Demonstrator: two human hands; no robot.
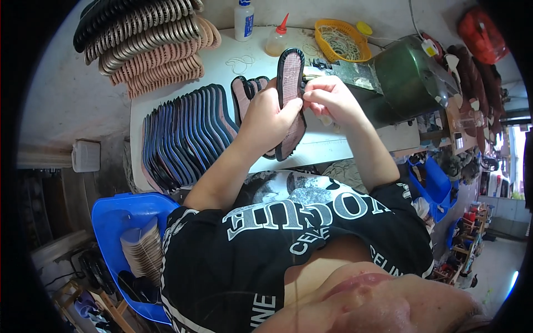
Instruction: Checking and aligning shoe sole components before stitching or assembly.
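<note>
My left hand (271,117) grips a shoe insole (291,77) upright over the white table (233,64); the insole has a pinkish textured face and a black rim. My right hand (327,97) pinches the insole's right edge near its upper part, fingers closed on the rim. Behind the hands lie more dark soles (248,91) flat on the table. A fanned row of dark blue-edged insoles (186,136) lies to the left of my left forearm.
Stacks of curved tan and black soles (150,41) fill the table's far left. A white bottle (244,20), a glue bottle with red tip (277,39) and an orange basket (341,40) stand at the back. A green machine (408,75) sits right. A blue bin (125,233) holds pieces below left.
</note>
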